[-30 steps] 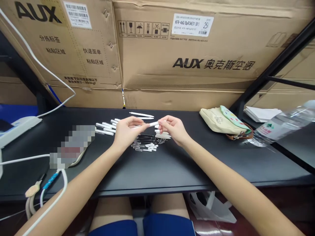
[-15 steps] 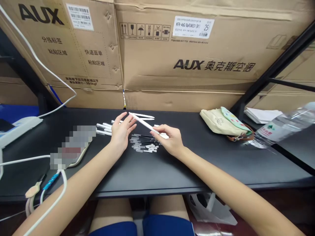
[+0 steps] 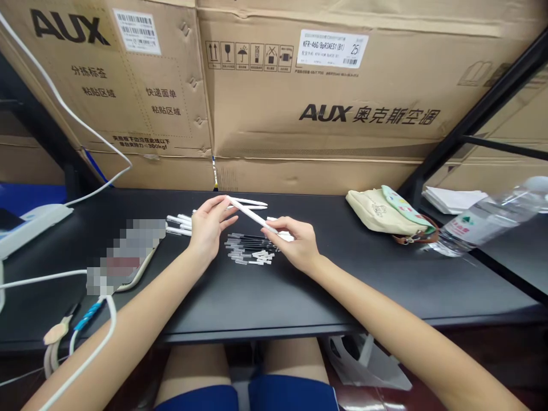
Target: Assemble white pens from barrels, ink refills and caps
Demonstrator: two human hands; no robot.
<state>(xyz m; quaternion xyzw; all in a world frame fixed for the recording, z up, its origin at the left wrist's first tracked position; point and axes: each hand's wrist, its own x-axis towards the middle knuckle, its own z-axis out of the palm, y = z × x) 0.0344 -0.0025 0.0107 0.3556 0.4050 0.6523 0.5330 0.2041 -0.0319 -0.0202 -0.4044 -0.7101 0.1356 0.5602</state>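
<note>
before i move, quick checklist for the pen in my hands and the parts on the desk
1. right hand has the white pen barrel: ok, pinched near its lower end
2. left hand has the barrel's upper end: cannot tell, it's right beside it, contact unclear
3. black refills: ok, loose group between the hands, neither hand on them
4. small white parts: ok, lying just in front of the refills
5. other white barrels: ok, lying left of the left hand
6. plastic water bottle: ok, off to the right, apart from the right hand
</note>
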